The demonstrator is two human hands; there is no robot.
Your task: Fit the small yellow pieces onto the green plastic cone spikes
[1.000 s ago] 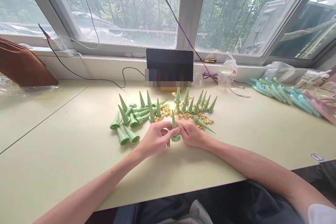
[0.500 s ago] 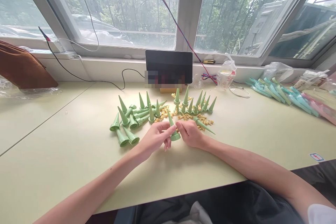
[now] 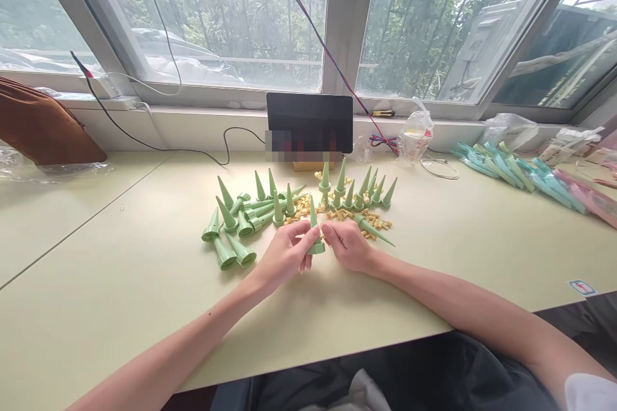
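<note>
Between the thumb and fingers of my left hand (image 3: 288, 249) is a green plastic watering spike (image 3: 315, 241), point up and wide ribbed collar down. Just to its right, my right hand (image 3: 351, 245) is closed in a pinch, its fingertips near the spike's side. What those fingertips hold is mostly hidden; a bit of yellow shows beside them. Behind both hands lies a scattered pile of small yellow plastic pieces (image 3: 378, 219). One loose green spike (image 3: 373, 230) lies on its side just beyond my right hand.
More green spikes (image 3: 226, 252) stand and lie at the left, with another standing group (image 3: 364, 189) at the back right. A dark screen (image 3: 311, 122) stands by the window. Teal and pink plastic items (image 3: 525, 173) lie far right on the table (image 3: 144, 257).
The spike in my left hand has shifted slightly left and become more upright. My right hand has hardly moved and stays pinched.
</note>
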